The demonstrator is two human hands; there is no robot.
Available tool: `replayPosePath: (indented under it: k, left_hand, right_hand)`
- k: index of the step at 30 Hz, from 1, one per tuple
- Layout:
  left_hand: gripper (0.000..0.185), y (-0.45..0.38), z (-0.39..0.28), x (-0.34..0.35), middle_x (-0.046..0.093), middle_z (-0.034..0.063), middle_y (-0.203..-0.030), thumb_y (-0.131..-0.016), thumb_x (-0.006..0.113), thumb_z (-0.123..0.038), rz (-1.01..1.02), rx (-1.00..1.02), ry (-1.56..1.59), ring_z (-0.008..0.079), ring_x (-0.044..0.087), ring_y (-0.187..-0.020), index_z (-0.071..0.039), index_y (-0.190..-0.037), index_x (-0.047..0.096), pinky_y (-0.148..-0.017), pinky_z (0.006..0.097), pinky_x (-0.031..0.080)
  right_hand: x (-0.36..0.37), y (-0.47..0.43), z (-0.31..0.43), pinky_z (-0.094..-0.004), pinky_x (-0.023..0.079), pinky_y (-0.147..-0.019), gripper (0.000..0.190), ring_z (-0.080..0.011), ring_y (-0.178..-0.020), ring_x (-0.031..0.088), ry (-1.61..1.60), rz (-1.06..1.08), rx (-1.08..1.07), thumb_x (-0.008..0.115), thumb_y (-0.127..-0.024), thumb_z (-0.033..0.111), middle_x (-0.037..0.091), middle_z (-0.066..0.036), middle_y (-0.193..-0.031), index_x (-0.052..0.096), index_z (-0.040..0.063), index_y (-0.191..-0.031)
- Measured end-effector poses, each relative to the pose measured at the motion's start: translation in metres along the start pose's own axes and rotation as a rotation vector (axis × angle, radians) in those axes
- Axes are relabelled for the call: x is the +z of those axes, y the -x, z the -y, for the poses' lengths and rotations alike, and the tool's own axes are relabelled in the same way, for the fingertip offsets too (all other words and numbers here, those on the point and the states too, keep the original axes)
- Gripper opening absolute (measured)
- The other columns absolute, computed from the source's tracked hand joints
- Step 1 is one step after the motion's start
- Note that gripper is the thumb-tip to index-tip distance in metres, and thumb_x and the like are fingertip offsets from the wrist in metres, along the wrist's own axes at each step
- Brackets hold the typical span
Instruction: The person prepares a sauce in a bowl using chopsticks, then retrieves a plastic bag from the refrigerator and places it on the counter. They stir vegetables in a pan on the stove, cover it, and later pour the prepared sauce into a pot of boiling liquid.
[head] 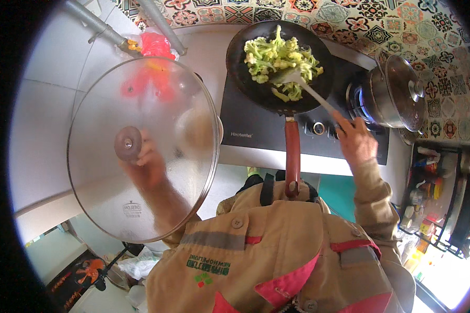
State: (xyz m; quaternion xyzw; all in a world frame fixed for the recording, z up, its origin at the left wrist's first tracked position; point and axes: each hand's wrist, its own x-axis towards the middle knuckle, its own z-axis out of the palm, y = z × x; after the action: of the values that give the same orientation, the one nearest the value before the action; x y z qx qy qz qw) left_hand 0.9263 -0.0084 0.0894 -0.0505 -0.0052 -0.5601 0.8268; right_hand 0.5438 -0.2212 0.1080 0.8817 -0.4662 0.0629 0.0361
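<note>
My left hand [149, 160], seen through the fogged glass, grips the round knob of a large glass pan lid [180, 152] held up on the left. In my right hand [356, 139] is the handle of a spatula [315, 94]. Its blade rests among cut cauliflower pieces [276, 54] in a dark frying pan [241, 86]. The pan sits over the left part of a black gas hob [250, 121], its red-brown handle [292, 156] pointing towards my body. Whether a flame burns under the pan is hidden.
A lidded metal pot [384, 94] stands over a blue flame on the right burner. Pink plastic bags [156, 45] lie by grey pipes [98, 25] at the back left. A bowl shows blurred behind the lid. A black rack [438, 195] holding jars and packets stands at the right.
</note>
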Motion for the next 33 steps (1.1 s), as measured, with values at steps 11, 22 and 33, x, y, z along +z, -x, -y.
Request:
replayPosePath:
  k: [11, 22, 33]
  left_hand:
    - [0.033, 0.002, 0.006, 0.001, 0.047, 0.0037, -0.097, -0.075, 0.064, -0.003, 0.026, 0.007, -0.002, 0.0133, 0.042, -0.073, -0.007, -0.105, 0.051, -0.059, 0.0217, 0.045]
    - [0.021, -0.018, 0.005, -0.004, 0.048, 0.0045, -0.093, -0.081, 0.058, -0.007, -0.007, -0.072, 0.013, 0.0136, 0.044, -0.072, -0.005, -0.101, 0.053, -0.058, 0.0222, 0.047]
    - [0.020, -0.020, 0.011, -0.004, 0.048, 0.0045, -0.092, -0.081, 0.057, -0.008, -0.014, -0.059, -0.011, 0.0120, 0.043, -0.070, -0.006, -0.099, 0.053, -0.057, 0.0212, 0.045]
  right_hand:
    - [0.012, -0.087, 0.004, -0.0369, 0.051, -0.058, 0.036, -0.0257, -0.072, 0.060, -0.028, -0.074, -0.159, 0.061, -0.078, 0.022, 0.050, -0.006, -0.081, 0.055, 0.031, -0.113]
    - [-0.117, -0.009, -0.052, -0.0366, 0.047, -0.061, 0.038, -0.0267, -0.071, 0.058, 0.014, 0.144, -0.032, 0.064, -0.075, 0.011, 0.052, -0.007, -0.081, 0.061, 0.022, -0.111]
    - [-0.005, -0.036, -0.048, -0.0397, 0.048, -0.068, 0.032, -0.0297, -0.081, 0.060, -0.150, 0.157, 0.060, 0.058, -0.082, 0.021, 0.057, -0.010, -0.088, 0.056, 0.022, -0.114]
